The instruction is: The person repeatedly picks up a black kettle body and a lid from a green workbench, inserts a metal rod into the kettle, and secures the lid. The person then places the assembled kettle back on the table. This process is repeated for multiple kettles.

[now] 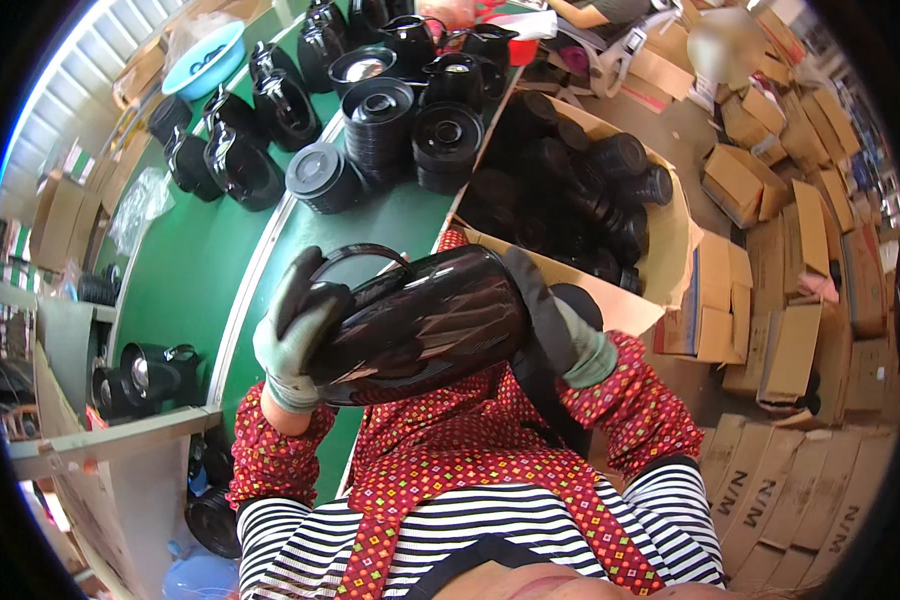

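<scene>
A glossy black jug [430, 320] with a loop handle lies on its side in the air between my two gloved hands. My left hand [292, 330] grips its left end, fingers closed by the handle. At the opposite end my right hand [558, 325] presses round the jug; some of its fingers are hidden behind it. Both gloves are pale green with dark palms and fingers. Beyond the jug, stacks of round black lids [377, 115] stand on the green table [315, 235], along with a shorter stack with a greyish top [320, 172].
Several finished-looking black jugs [242, 165] stand at the table's far left. A light blue basin [205, 60] holds dark rings. To the right, an open carton [675, 240] is full of black cylindrical parts. More cardboard boxes [735, 185] crowd the floor. A metal rail [120, 440] crosses at left.
</scene>
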`<state>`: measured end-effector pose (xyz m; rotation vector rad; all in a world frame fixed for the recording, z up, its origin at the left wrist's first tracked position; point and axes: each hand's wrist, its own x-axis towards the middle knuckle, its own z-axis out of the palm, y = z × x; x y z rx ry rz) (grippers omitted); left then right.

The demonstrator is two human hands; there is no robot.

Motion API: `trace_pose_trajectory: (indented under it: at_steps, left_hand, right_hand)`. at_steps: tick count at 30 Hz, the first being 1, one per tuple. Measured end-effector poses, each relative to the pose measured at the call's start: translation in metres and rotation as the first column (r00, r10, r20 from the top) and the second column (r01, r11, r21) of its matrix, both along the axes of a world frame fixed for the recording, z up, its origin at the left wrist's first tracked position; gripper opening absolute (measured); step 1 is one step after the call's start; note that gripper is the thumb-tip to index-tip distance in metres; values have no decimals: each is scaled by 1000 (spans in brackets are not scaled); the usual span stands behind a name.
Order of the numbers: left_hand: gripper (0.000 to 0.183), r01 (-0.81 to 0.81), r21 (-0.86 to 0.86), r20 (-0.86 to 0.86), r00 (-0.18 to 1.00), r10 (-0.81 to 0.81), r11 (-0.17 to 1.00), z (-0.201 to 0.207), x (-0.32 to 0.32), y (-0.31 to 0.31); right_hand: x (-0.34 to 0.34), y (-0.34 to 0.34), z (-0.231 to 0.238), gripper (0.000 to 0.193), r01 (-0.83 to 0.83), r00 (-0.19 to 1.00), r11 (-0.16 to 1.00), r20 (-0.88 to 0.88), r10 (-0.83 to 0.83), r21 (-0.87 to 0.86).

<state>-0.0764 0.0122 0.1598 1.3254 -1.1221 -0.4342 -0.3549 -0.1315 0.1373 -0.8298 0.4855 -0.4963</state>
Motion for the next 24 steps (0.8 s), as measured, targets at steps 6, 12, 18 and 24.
trace_pose_trajectory:
  at_steps: [6, 12, 18, 24]
  left_hand:
    - [51, 239, 131, -333, 925, -185, 962, -36, 8, -5]
    - [59, 135, -70, 424, 901, -93, 988, 10, -19, -6]
    - [60, 129, 198, 206, 964, -169, 972, 7, 7, 0]
    - [59, 103, 110, 460, 876, -143, 989, 35, -29, -9]
  right_hand:
    - [-15, -5, 43, 95, 73, 986, 410, 4, -168, -909]
    - [-8, 9, 9, 80, -20, 989, 959, 148, -23, 284]
    - [-13, 4, 28, 90, -45, 988, 998, 151, 38, 44]
    - [-26, 21, 8, 89, 265, 964, 746, 145, -223, -611]
